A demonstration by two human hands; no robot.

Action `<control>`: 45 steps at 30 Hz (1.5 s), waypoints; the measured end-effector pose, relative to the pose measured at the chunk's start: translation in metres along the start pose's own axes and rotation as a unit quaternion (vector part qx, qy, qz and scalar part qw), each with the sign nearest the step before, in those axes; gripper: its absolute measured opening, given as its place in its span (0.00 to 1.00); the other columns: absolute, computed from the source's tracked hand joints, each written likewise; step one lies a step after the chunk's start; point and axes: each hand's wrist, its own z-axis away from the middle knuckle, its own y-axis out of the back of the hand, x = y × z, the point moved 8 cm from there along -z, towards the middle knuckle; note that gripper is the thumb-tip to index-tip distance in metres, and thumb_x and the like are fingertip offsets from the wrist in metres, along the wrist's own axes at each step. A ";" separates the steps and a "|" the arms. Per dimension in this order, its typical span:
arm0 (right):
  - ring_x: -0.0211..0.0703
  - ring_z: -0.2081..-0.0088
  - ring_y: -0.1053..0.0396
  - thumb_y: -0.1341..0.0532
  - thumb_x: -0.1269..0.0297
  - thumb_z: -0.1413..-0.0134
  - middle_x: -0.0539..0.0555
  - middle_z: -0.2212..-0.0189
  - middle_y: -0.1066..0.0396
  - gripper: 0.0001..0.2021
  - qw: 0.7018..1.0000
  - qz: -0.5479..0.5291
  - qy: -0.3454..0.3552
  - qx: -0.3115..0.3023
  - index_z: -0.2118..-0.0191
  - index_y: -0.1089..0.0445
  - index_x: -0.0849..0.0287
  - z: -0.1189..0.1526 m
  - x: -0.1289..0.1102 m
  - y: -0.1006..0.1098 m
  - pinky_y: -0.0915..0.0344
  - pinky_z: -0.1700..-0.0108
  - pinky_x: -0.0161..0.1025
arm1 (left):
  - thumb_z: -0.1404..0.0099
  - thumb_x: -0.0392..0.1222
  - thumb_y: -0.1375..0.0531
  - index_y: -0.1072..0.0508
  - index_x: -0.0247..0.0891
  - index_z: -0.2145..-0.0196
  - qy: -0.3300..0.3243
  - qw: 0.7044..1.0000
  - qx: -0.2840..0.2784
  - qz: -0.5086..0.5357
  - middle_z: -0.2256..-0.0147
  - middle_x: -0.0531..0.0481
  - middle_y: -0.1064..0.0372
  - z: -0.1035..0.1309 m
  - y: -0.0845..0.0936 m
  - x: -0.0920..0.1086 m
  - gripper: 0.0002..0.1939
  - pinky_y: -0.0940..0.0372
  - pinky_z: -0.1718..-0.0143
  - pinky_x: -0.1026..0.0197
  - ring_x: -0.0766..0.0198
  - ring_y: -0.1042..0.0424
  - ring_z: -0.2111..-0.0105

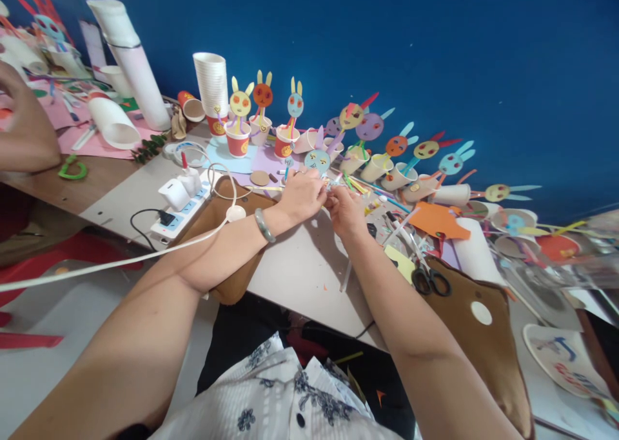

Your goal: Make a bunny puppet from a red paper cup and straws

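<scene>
My left hand (304,195), with a bangle (264,225) on its wrist, is closed, its fingertips meeting those of my right hand (344,209) above the table. My right hand pinches too. A small pale blue bit shows between the fingertips, too hidden to name. Just beyond my left hand rises a blue paper rabbit face (317,160) with purple ears; its lower part is hidden, and I cannot tell whether I hold it. Straws (355,183), pens (401,228) and an orange paper sheet (438,220) lie to the right of my hands.
Paper-cup rabbits, like the yellow one (240,104), line the blue wall. A cup stack (211,82) and a white flask (133,66) stand left. A power strip (186,214) trails a cable by my left forearm. Black scissors (431,281) lie right. Another person's arm (24,127) rests far left.
</scene>
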 end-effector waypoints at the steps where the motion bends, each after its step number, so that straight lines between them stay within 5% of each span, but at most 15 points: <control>1: 0.32 0.76 0.38 0.25 0.59 0.54 0.44 0.78 0.34 0.15 1.000 -0.004 -0.002 0.003 0.75 0.33 0.55 0.000 0.000 0.000 0.37 0.72 0.33 | 0.22 0.43 0.47 0.22 0.39 0.63 -0.001 1.000 -0.002 -0.001 0.56 0.40 0.24 0.000 0.000 0.000 0.16 0.40 0.47 0.44 0.47 0.27 0.51; 37: 0.31 0.75 0.37 0.22 0.60 0.62 0.42 0.80 0.34 0.17 1.000 0.017 0.024 0.006 0.75 0.32 0.55 0.005 -0.002 -0.002 0.37 0.69 0.31 | 0.25 0.40 0.45 0.20 0.38 0.61 0.007 1.000 -0.017 0.009 0.54 0.38 0.23 0.002 0.004 0.001 0.13 0.40 0.46 0.42 0.45 0.27 0.48; 45: 0.31 0.81 0.38 0.32 0.40 0.39 0.43 0.79 0.31 0.21 0.993 -0.027 -0.037 0.106 0.65 0.33 0.53 0.007 -0.005 0.008 0.39 0.77 0.29 | 0.21 0.46 0.47 0.19 0.37 0.60 0.009 1.000 -0.016 -0.003 0.53 0.38 0.24 0.001 0.005 0.000 0.19 0.41 0.47 0.44 0.45 0.28 0.48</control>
